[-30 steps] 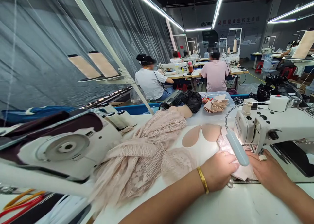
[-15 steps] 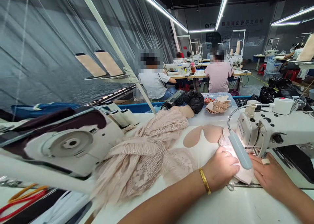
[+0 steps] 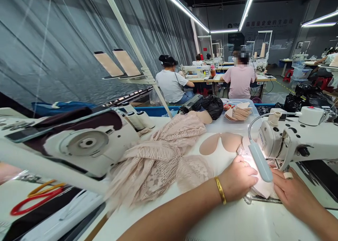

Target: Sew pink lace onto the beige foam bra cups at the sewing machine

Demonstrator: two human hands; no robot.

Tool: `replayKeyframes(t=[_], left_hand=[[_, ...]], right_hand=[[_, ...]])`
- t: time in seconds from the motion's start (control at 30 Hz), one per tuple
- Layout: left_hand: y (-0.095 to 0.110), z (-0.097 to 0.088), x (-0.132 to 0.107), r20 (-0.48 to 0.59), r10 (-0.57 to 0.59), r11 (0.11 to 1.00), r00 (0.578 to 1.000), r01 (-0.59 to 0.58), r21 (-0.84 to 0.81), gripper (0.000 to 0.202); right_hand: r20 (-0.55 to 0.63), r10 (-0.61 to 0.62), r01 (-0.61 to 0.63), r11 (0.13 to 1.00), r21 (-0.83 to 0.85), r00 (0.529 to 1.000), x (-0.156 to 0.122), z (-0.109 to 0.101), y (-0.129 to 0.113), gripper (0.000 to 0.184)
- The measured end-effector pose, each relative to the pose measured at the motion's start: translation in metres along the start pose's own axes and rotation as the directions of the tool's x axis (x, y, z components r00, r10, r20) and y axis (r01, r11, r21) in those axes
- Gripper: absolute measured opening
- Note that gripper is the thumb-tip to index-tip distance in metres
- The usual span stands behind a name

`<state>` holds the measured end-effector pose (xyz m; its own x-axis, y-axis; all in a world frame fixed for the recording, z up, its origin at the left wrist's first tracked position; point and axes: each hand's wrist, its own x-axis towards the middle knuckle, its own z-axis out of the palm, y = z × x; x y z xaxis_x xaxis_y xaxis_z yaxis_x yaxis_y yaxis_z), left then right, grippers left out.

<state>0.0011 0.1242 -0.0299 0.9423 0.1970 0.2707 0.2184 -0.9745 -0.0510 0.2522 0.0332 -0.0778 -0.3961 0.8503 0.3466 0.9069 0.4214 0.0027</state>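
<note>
My left hand (image 3: pixel 239 179), with a gold bangle on the wrist, lies with its fingers flat on a pale pink fabric piece (image 3: pixel 260 188) under the head of a white sewing machine (image 3: pixel 293 138). My right hand (image 3: pixel 289 193) presses the same piece from the right, fingers stretched toward the needle area. The machine's grey lamp (image 3: pixel 260 160) hangs over the cloth and hides part of it. Two tan bra cups (image 3: pixel 220 144) lie just behind my left hand. A heap of pink lace (image 3: pixel 158 160) is spread to the left of them.
A second white sewing machine (image 3: pixel 84 144) stands at the left with thread cones (image 3: pixel 137 119) behind it. A stack of cups (image 3: pixel 237 112) and a black bag (image 3: pixel 213 106) sit at the table's far edge. Two people sew at tables beyond. Red and orange cords (image 3: pixel 37 197) lie lower left.
The view has drifted a little to the left, so everything sits further right in frame. Both hands stay on the pink piece under the machine head.
</note>
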Motion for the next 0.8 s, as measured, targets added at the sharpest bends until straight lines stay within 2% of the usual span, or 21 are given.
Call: replayKeyframes(t=[0.23,0.4,0.5,0.8], left_hand=[[-0.0009,0.0011,0.0010,-0.007,-0.003,1.000,1.000,0.003,0.019,0.009],[-0.0001,0.0011,0.0015,-0.019,0.004,1.000,1.000,-0.004,0.028,0.008],[0.0011,0.0012,0.0006,-0.017,0.005,0.999,1.000,-0.004,0.037,0.008],[0.0018,0.0034,-0.0014,-0.016,0.010,0.999,1.000,-0.009,0.047,0.009]], right_hand=[[-0.196,0.104,-0.091,0.993,0.072,0.975,0.0001,-0.0071,-0.0015,0.027],[-0.151,0.158,-0.141,0.983,0.117,0.976,0.0036,-0.0083,-0.0031,0.031],[-0.174,0.152,-0.131,0.983,0.127,0.973,0.0033,-0.0065,-0.0013,0.024],[-0.207,0.126,-0.099,0.986,0.137,0.970,0.0030,-0.0056,-0.0017,0.023]])
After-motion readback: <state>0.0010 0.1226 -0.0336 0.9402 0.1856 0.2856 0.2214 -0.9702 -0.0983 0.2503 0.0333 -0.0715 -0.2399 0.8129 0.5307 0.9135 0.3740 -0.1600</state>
